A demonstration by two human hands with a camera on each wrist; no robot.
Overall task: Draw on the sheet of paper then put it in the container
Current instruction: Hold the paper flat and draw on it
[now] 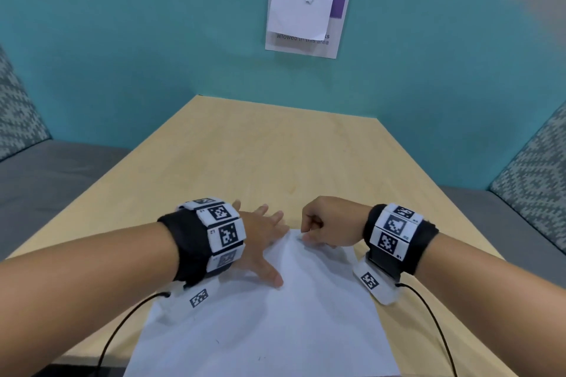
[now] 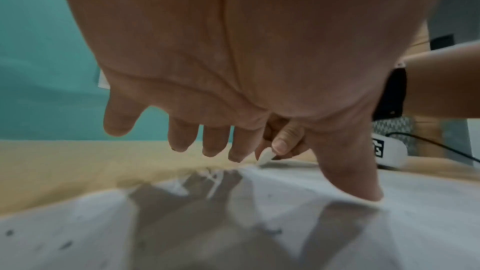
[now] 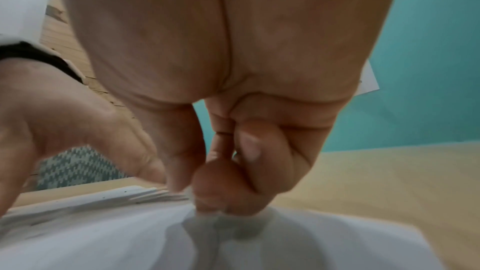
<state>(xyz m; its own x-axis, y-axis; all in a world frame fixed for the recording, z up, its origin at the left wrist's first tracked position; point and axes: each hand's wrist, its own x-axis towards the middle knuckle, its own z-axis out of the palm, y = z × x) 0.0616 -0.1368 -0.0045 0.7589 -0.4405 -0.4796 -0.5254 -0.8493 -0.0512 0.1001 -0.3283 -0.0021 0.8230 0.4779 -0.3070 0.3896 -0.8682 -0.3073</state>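
A white sheet of paper lies on the wooden table, running off its near edge, with a few faint dark marks. My left hand is open with spread fingers at the sheet's far left corner. Its thumb presses down on the paper. My right hand is curled at the far edge and pinches the paper's edge between thumb and fingers, lifting it slightly. From the left wrist view that pinch shows a bit of white paper. No pen or container is in view.
A teal wall with a taped white notice stands behind the table. Grey seats with patterned cushions flank it at left and right. Black cables trail from both wristbands over the table's near edge.
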